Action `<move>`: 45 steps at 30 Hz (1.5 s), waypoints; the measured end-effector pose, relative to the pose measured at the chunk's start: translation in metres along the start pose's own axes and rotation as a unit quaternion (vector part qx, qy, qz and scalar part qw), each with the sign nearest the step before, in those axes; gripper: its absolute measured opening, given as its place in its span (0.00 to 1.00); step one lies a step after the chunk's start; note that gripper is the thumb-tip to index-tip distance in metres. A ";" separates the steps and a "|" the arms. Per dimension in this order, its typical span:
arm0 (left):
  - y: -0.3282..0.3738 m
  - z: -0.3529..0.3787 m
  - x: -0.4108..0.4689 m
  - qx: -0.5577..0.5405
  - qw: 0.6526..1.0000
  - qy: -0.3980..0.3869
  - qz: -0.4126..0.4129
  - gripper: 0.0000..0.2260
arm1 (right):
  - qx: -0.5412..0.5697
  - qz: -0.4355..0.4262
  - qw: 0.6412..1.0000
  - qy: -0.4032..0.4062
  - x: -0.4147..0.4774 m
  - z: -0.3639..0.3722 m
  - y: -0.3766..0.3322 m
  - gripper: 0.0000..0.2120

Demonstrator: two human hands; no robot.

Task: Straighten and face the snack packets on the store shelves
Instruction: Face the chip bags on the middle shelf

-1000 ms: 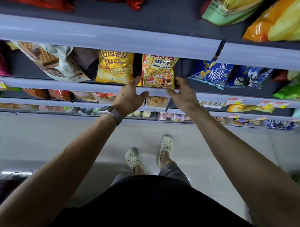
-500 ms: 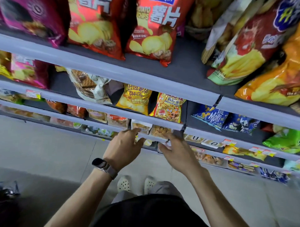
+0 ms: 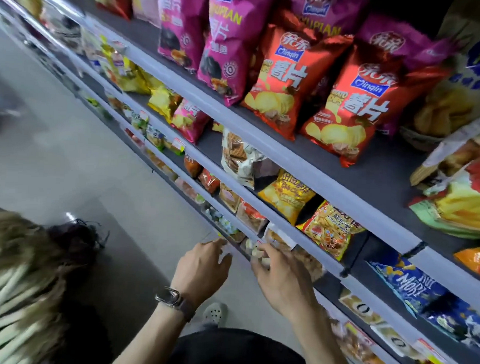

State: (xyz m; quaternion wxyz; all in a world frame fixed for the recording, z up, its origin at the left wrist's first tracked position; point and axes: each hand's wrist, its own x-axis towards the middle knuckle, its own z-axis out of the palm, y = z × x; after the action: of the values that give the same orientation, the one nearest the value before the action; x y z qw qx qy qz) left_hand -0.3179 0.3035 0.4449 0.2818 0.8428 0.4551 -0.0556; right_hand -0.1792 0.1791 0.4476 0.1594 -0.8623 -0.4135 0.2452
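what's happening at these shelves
A person is tidying snack packets in a store aisle. Both hands reach down to a low shelf. The right hand has its fingers on a small packet of pale snacks, though blur hides whether it grips it. The left hand, with a wristwatch, is open beside it near the shelf's front edge. One shelf up, the prawn cracker bag faces outward.

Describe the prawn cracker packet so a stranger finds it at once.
Find the two red Oinqin crisp bags on the upper shelf, then drop one shelf down. The prawn cracker packet stands there between a yellow chip packet and a blue nori packet. It alone is orange-edged and reads Prawn Crackers.
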 end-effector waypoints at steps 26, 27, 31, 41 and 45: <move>-0.147 -0.101 0.072 -0.048 0.993 0.052 -0.097 0.20 | -0.120 -0.113 0.983 -0.078 0.111 0.055 -0.172 0.18; -0.158 -0.111 0.078 -0.052 0.992 0.057 -0.101 0.21 | -0.126 -0.114 0.982 -0.081 0.120 0.056 -0.188 0.17; -0.199 -0.144 0.097 -0.069 0.989 0.075 -0.108 0.20 | -0.148 -0.126 0.978 -0.082 0.155 0.063 -0.244 0.20; -0.269 -0.170 0.119 -0.141 0.966 0.054 -0.212 0.21 | -0.172 -0.172 0.961 -0.134 0.238 0.097 -0.333 0.19; -0.286 -0.186 0.144 -0.149 0.952 0.057 -0.263 0.22 | -0.180 -0.211 0.947 -0.160 0.279 0.113 -0.359 0.19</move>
State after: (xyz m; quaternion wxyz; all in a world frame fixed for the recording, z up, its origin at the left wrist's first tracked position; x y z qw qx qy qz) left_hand -0.4930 0.6289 0.4286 0.3528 0.6435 0.6792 -0.0115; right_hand -0.3200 0.6260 0.4448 -0.0181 -0.7192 -0.6433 0.2619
